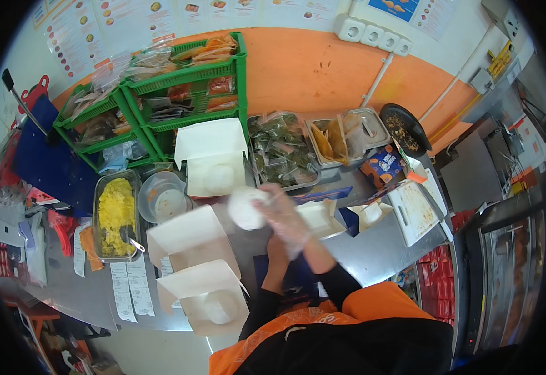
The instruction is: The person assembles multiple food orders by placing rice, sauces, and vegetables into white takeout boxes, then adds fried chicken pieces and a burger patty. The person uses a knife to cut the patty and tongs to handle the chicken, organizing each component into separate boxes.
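Holding a white round container [245, 211] in the curled, gloved right hand [285, 219] over the counter [370, 255]. Cannot tell the left hand's [277, 251] grip. See printed receipts [140, 287] — too small to read.

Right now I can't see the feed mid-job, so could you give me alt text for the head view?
The person's gloved right hand holds a round white item over a metal counter, with the left hand just below the right. Three open white boxes stand to the left, with green baskets toward the wall and yellow food farther left.
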A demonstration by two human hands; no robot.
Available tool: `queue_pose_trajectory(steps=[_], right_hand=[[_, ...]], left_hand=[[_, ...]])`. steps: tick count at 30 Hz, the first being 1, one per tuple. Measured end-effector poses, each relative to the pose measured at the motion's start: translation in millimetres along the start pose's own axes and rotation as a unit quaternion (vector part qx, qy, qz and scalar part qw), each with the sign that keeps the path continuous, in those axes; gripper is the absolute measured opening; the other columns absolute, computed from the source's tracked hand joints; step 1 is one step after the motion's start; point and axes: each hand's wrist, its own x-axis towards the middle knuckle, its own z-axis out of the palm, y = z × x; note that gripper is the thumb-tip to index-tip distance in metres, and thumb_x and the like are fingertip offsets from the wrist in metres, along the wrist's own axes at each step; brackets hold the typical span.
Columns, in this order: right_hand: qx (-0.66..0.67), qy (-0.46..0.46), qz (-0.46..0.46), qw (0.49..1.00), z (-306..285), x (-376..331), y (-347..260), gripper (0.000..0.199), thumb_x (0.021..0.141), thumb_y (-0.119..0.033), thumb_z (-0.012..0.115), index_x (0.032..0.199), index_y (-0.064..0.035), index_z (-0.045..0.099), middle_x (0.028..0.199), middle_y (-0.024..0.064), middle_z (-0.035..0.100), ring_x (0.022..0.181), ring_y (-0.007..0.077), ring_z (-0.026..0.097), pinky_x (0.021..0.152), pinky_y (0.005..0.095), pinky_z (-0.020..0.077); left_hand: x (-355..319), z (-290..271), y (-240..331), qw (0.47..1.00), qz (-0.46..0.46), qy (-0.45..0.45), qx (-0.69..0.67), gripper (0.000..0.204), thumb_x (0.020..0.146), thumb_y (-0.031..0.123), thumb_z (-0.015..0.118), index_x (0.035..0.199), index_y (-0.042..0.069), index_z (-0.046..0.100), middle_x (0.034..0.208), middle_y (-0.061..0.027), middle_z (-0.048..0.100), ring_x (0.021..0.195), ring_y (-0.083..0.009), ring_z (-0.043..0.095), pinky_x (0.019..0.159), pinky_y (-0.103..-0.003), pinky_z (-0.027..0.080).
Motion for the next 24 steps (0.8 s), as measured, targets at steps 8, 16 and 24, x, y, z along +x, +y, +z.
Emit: queue_pose_trajectory(steps=[8,16,24], right_hand=[[-0.287,0.005,-0.006,0.958,-128.1,-49.8,39.7,0.042,0.087,-0.035,0.059,0.106,0.0023,0.055,0.096,0.0232,0.062,0.089,0.0375,0.061,0.081,0.0393,0.0459],[-0.401,-0.081,-0.106,0.906,-150.4,-2.5,165.5,0.041,0.092,-0.038,0.045,0.102,-0.0011,0.058,0.103,0.0222,0.062,0.094,0.0405,0.058,0.085,0.0462,0.0437],[-0.24,-0.203,0.048,0.948,-137.4,4.0,115.1,0.046,0.086,-0.036,0.06,0.117,-0.0015,0.058,0.113,0.0146,0.062,0.102,0.0243,0.058,0.09,0.033,0.0444]], left_hand=[[5.6,-19.4,27.6,0.99,0.072,0.107,-0.058,0.065,0.076,-0.007,0.047,0.138,0.01,0.034,0.149,-0.0139,0.024,0.101,-0.0425,0.057,0.078,-0.046,0.052],[1.0,-34.5,48.5,0.999,0.011,0.047,-0.015,0.074,0.075,-0.009,0.043,0.143,0.019,0.03,0.145,-0.0178,0.033,0.121,-0.0393,0.045,0.088,-0.043,0.047],[15.5,5.4,1.2,0.988,0.074,0.137,0.007,0.073,0.075,0.001,0.05,0.142,0.023,0.031,0.147,-0.0129,0.031,0.087,-0.0404,0.062,0.072,-0.048,0.051]])
